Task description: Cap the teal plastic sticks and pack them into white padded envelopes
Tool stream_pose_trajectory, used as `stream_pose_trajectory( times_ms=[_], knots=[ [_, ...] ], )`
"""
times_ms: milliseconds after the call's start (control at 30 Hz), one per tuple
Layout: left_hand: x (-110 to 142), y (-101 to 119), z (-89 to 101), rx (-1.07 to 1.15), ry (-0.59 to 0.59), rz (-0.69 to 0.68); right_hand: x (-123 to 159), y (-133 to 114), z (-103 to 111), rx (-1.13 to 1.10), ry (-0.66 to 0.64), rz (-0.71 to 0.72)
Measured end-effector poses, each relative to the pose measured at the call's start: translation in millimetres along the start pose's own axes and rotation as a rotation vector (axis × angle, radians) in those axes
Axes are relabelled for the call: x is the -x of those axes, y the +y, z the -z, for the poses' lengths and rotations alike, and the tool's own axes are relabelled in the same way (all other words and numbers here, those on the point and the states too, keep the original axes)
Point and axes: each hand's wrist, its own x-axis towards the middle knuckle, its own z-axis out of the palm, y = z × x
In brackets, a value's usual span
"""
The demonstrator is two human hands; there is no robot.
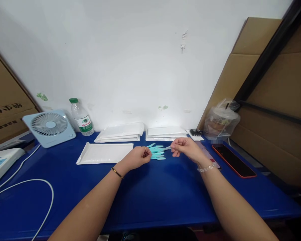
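My right hand [187,149] pinches the end of a slim pale translucent piece [167,148] between thumb and finger. That piece points left, over several slim teal plastic pieces [158,153] that look like eyebrow razors. They lie fanned out on the blue table [160,190]. Close against their left side, my left hand [139,155] is closed, thumb and fingers together. What it holds, if anything, is hidden. A white padded packet [105,153] lies flat just left of my left hand.
Behind the hands lie two stacks of white packets, left [120,132] and right [165,133]. Farther left stand a bottle [82,118] and a blue fan [50,127]. Phones [233,160] and a bagged cup [222,120] are right. A white cable [50,187] curves across the left.
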Motion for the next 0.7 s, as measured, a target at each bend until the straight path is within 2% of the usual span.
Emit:
stream_pose_trajectory(
  times_ms=[167,400,567,700],
  knots=[
    [-1,-1,-0.7,0.067,0.022,0.009,-1,0,-9,-0.010,0.017,-0.003],
    [-2,4,-2.2,-0.030,0.097,0.003,-3,5,-27,-0.040,0.006,-0.030],
    [-2,4,0.5,-0.030,0.109,0.021,-4,3,-22,-0.122,0.104,0.001],
    [-3,4,-0.4,-0.021,0.106,0.009,-4,4,-23,-0.124,0.094,-0.013]
  ],
)
